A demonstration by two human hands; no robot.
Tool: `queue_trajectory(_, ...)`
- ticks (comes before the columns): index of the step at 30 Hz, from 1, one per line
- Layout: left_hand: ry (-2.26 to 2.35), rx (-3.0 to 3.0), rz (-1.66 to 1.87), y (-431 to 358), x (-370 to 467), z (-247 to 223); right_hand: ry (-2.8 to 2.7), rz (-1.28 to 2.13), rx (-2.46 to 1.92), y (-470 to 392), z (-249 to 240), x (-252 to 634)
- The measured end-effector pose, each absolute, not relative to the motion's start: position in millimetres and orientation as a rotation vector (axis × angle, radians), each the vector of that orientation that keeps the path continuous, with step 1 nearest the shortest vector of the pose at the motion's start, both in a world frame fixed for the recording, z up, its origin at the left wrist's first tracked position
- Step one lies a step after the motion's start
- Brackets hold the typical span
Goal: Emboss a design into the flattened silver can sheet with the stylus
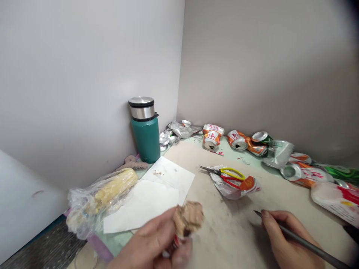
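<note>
My left hand is closed around a small tan lump with a creased, ridged surface, slightly blurred. A bit of red and white shows under the lump between my fingers; what it is I cannot make out. In my right hand is a slim dark grey pencil-like tool, gripped near its pointed tip, which points left. The tool and the lump are well apart. Scissors with yellow and red handles lie beyond both hands, on a cut piece of can metal.
White paper sheets with crumbs lie at left, beside a plastic-wrapped yellow roll. A teal bottle stands near the wall corner. Crushed drink cans line the back and right edges, with a white and red package at right.
</note>
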State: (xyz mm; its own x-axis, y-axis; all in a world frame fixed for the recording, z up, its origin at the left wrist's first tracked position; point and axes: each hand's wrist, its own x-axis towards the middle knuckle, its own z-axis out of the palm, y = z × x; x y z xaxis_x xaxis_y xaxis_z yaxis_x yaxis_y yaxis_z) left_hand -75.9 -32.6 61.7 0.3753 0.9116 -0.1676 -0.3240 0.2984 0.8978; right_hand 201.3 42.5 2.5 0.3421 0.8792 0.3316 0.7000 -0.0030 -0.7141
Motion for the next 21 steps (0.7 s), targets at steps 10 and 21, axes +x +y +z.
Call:
queue_trajectory(10, 1.966, 1.753, 0.930, 11, -125, 46, -1.416, 0.297, -1.756, 42, -1, 205)
queue_trajectory(21, 2.496, 2.223, 0.441, 22, -136, 26, -1.428, 0.305, -1.737, 41, 1, 203)
